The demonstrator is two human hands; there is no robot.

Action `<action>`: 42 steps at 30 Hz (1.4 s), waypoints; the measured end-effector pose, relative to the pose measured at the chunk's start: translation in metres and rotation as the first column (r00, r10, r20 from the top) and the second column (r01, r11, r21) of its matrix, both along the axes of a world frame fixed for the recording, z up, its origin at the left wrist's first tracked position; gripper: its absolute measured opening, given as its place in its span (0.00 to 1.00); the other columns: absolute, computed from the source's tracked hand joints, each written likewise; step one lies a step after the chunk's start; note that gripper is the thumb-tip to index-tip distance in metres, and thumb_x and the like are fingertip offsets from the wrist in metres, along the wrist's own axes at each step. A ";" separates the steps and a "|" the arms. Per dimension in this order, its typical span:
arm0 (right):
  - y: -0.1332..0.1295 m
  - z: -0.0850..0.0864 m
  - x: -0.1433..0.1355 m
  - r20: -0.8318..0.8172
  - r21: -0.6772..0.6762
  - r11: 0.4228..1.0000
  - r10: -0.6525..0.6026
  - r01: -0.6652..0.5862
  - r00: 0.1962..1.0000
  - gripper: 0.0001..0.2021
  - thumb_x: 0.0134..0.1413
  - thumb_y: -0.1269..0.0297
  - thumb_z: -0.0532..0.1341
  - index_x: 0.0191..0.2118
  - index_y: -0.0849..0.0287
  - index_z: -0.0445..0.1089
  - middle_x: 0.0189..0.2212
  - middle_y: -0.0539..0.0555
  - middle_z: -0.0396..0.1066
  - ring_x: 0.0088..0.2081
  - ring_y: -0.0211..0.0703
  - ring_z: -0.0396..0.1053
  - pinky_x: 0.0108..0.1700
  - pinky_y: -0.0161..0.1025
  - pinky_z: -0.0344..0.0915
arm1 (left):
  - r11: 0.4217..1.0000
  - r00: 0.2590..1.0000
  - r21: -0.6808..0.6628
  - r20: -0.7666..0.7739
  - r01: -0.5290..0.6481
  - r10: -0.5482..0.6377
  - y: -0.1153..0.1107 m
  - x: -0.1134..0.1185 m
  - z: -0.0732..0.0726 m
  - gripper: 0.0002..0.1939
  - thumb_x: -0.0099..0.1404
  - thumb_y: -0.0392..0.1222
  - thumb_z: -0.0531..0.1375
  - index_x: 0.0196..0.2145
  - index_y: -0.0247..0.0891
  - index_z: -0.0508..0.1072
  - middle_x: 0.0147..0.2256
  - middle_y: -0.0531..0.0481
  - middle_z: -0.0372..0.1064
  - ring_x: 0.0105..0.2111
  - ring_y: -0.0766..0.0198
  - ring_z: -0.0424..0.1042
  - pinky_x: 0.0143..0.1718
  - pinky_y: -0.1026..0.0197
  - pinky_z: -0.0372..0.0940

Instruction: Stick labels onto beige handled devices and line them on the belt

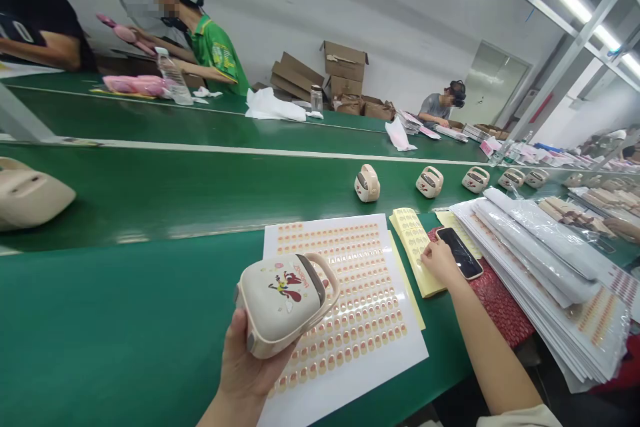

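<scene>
My left hand is wrapped round a small cream-coloured plastic case with a carry handle. Its top bears a printed cartoon figure and red lettering, and it is raised above a white sheet of orange-and-beige oval stickers. My right hand has its fingers pinched together at the right edge of a yellow sticker sheet with rows of small labels. Whether a single label lies between the fingertips is hidden. A black-screened phone lies just beside that hand.
More cream cases stand in a row along the green conveyor belt, with another cream case at far left. Stacked sheets in plastic lie to the right on a red mat. Co-workers, including one in a green shirt, sit across.
</scene>
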State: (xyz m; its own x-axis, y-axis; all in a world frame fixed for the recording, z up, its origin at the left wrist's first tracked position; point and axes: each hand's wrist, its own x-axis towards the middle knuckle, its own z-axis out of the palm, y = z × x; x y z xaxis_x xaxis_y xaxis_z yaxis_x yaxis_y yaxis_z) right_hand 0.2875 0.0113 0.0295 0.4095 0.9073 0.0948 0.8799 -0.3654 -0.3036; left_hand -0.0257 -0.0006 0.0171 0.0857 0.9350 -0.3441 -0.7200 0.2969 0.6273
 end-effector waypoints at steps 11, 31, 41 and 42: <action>0.080 0.022 -0.144 0.178 0.007 0.801 0.588 -0.599 0.789 0.13 0.56 0.66 0.53 0.46 0.59 0.66 0.43 0.58 0.64 0.46 0.45 0.61 0.46 0.38 0.58 | 0.998 0.958 0.025 0.283 -0.065 0.055 0.018 -0.003 -0.013 0.36 0.50 0.65 0.55 0.53 0.46 0.60 0.47 0.45 0.67 0.47 0.48 0.66 0.41 0.53 0.66; 0.151 -0.033 -0.191 0.036 0.221 0.732 0.655 -0.645 0.755 0.10 0.48 0.80 0.54 0.25 0.59 0.66 0.33 0.57 0.68 0.39 0.46 0.63 0.39 0.39 0.59 | 0.970 0.797 0.144 0.600 -0.194 0.070 0.038 -0.011 -0.050 0.21 0.58 0.50 0.56 0.47 0.38 0.68 0.43 0.39 0.70 0.44 0.43 0.68 0.39 0.47 0.67; 0.077 -0.002 -0.195 -0.559 0.487 0.756 0.655 -0.437 0.508 0.08 0.48 0.61 0.58 0.24 0.59 0.66 0.36 0.55 0.67 0.39 0.44 0.67 0.38 0.40 0.64 | 0.951 0.743 0.139 0.658 -0.276 0.120 0.038 -0.012 -0.043 0.22 0.59 0.51 0.53 0.47 0.36 0.68 0.43 0.38 0.70 0.42 0.48 0.70 0.42 0.49 0.66; 0.065 -0.001 -0.200 -0.630 0.503 0.758 0.651 -0.416 0.423 0.08 0.45 0.61 0.60 0.22 0.58 0.66 0.36 0.54 0.67 0.41 0.46 0.66 0.41 0.42 0.63 | 0.952 0.740 0.121 0.659 -0.281 0.135 0.037 -0.011 -0.042 0.21 0.60 0.51 0.53 0.46 0.36 0.68 0.42 0.39 0.71 0.41 0.50 0.70 0.41 0.51 0.67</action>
